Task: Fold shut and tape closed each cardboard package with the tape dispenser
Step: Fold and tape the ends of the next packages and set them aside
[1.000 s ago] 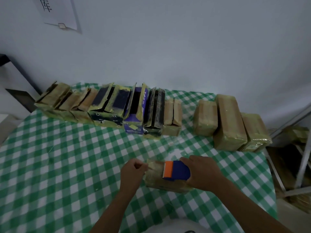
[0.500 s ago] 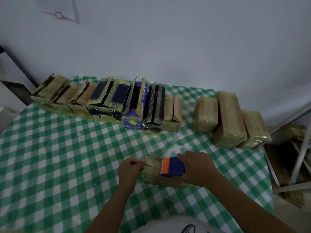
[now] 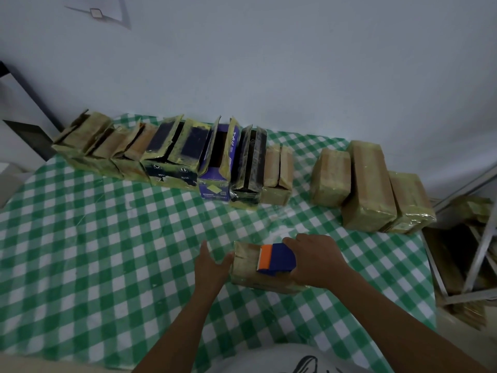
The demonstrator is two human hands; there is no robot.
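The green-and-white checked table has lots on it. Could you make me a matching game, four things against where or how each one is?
Things:
1. blue and orange tape dispenser
2. purple cardboard box
3. three taped brown packages
4. left hand

States:
A. open flaps, standing in the back row
B. held in the right hand on top of the near brown package
C. open palm against that package's left end
D. closed, grouped at the table's right side

Pairs: 1-B, 2-A, 3-D, 4-C
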